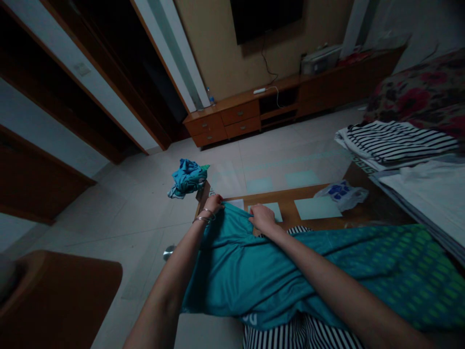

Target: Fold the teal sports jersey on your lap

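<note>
The low cabinet point(205, 130) along the wall is the biggest container; its drawers point(240, 115) are shut, so their contents are hidden. Nearer is the table point(288, 208), with wood showing along its length. The teal shirt point(232, 264) stretches along its near side, over striped cloth point(301, 334), its green-patterned end reaching to the right. A stack of folded clothes point(399, 140) sits at the right, and a crumpled blue bundle point(188, 178) lies at the far left corner. On the cabinet stands a plastic box point(321, 60), too dim to read inside. The clear plastic bag point(343, 191) with a blue print lies slack by the folded clothes; whether it holds anything cannot be told.

The left hand point(215, 203) pinches the shirt's far left corner, and the right hand point(263, 219) grips the same edge further along. To straighten it well, I would keep both pinches close to the hem, pull evenly so the edge runs taut, then smooth the creases gathered beneath the right hand. The body needs flattening too, since its near side bunches over the stripes.
</note>
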`<act>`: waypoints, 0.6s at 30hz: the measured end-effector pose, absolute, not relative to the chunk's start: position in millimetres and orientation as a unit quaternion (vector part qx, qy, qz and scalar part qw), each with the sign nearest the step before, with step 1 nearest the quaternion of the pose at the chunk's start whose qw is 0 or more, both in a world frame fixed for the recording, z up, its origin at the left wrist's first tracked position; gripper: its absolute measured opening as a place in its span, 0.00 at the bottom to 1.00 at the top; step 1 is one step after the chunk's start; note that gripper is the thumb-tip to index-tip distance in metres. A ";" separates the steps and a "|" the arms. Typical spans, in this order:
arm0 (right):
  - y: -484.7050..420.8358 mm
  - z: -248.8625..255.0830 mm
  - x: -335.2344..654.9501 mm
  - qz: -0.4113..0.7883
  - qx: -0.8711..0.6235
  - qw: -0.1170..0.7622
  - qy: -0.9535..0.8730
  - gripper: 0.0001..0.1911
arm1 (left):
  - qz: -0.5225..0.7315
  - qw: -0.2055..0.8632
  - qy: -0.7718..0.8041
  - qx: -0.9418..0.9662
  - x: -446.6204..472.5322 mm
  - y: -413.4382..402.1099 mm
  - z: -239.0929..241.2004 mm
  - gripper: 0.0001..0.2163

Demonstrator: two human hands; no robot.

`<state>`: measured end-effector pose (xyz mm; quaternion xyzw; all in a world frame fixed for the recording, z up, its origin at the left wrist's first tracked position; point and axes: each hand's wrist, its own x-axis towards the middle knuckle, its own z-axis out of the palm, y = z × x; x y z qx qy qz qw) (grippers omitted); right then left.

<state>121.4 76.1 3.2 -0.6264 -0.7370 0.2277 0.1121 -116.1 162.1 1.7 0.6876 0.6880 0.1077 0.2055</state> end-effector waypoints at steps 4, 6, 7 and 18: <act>76.2 -0.5 122.5 0.250 -0.623 0.158 -0.724 0.10 | 0.105 0.225 0.689 0.681 -109.3 163.1 5.5 0.09; 76.9 -0.9 124.7 0.292 -0.612 0.196 -0.708 0.09 | 0.114 0.236 0.687 0.678 -107.0 160.8 11.8 0.08; 77.2 -0.3 126.8 0.308 -0.606 0.212 -0.702 0.09 | 0.125 0.242 0.685 0.676 -106.3 157.9 16.8 0.08; 45.4 75.5 176.6 0.463 -0.365 0.458 -0.665 0.09 | 0.492 0.180 0.551 0.649 -82.4 26.3 132.8 0.06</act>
